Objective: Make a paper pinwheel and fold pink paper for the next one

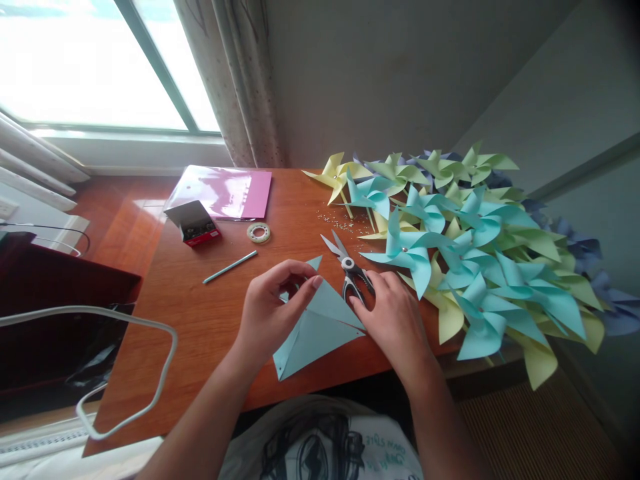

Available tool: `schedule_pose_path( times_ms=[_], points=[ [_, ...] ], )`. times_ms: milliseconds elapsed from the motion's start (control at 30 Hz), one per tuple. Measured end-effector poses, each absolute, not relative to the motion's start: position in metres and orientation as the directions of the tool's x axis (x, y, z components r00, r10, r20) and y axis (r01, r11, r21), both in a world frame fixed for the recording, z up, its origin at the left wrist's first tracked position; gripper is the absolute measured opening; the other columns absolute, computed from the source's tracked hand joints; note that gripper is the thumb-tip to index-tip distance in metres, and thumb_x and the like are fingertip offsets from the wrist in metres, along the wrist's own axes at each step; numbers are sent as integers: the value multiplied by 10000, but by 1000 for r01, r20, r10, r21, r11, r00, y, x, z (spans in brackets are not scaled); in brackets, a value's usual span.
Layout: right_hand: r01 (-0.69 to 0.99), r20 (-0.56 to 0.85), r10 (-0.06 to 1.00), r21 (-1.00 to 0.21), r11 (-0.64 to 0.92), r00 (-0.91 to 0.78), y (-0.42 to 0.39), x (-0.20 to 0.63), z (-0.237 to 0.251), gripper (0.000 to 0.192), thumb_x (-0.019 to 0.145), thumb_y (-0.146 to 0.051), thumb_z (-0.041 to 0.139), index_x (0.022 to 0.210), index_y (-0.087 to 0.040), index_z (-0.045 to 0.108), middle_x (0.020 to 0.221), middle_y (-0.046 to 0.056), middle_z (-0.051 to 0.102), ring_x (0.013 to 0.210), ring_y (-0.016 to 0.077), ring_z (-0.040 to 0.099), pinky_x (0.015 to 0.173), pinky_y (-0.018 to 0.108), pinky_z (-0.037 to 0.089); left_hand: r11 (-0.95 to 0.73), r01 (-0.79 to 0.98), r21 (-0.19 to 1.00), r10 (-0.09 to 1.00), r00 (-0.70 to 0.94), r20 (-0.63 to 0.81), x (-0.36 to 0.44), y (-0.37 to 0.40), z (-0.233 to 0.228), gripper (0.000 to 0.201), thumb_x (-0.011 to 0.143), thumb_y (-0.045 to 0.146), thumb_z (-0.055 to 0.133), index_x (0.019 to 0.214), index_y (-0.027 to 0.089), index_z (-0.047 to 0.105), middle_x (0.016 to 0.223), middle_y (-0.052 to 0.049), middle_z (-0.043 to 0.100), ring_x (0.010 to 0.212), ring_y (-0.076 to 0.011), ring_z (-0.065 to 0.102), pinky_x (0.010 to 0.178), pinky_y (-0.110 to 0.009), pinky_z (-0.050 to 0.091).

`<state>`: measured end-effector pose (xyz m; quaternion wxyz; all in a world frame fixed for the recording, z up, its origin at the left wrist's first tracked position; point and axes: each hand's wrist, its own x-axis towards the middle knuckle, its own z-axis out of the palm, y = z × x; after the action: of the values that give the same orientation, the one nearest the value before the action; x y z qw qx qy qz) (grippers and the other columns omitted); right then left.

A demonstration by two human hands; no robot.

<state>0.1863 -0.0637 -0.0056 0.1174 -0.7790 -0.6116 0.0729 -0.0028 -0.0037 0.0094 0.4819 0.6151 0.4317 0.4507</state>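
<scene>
A light blue paper square (pixel 320 333) with cuts running in from its corners lies on the wooden table in front of me. My left hand (pixel 277 303) pinches the paper near its far corner, thumb against fingers. Small holes show at some of the paper's corners. To the right, my right hand (pixel 393 310) has its thumb and fingers around the handles of the scissors (pixel 347 263). Their blades point away from me and stand slightly apart. My right thumb is close to the paper's right corner.
Many paper pinwheels (pixel 410 250) in blue, green, yellow and purple crowd the table's right side. Tiny metallic bits (pixel 345 220) lie scattered beside them. Farther left are a tape roll (pixel 259 232), a blue paper stick (pixel 230 267), an open small box (pixel 195 227) and a pink folder (pixel 257 195).
</scene>
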Motion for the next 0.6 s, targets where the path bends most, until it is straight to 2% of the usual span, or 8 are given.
schedule_pose_path(
  times_ms=[200, 333, 467, 600],
  points=[
    [944, 76, 972, -266, -197, 224, -67, 189, -9, 391, 893, -314, 674, 1238, -136, 636, 1100, 157, 679, 1015, 326, 674, 874, 430, 538, -156, 94, 983, 966, 220, 133, -3, -3, 8, 142, 820, 286, 772, 811, 175, 683, 731, -17, 671, 606, -123, 579, 555, -230, 472],
    [951, 157, 969, -275, -143, 191, -75, 186, 1, 369, 919, -325, 647, 1244, -150, 644, 1145, 149, 702, 1044, 347, 673, 866, 462, 551, -134, 108, 985, 969, 221, 107, -2, -4, 8, 146, 832, 289, 760, 805, 174, 673, 727, -5, 658, 606, -113, 556, 564, -226, 454],
    [892, 293, 947, -452, 20, 128, -74, 177, 13, 269, 941, -278, 617, 1180, -167, 674, 1159, 130, 719, 1070, 313, 678, 925, 449, 548, -119, 91, 989, 967, 237, 94, -2, -3, 7, 157, 844, 300, 751, 803, 176, 663, 731, 0, 646, 615, -112, 541, 569, -226, 442],
    [713, 335, 942, -669, 210, 37, -66, 165, 22, 222, 938, -221, 622, 1151, -191, 680, 1130, 100, 738, 1076, 251, 685, 967, 383, 540, -117, 73, 990, 958, 273, 93, -4, -3, 7, 153, 867, 311, 735, 825, 181, 666, 747, 1, 640, 640, -115, 535, 594, -229, 437]
  ],
)
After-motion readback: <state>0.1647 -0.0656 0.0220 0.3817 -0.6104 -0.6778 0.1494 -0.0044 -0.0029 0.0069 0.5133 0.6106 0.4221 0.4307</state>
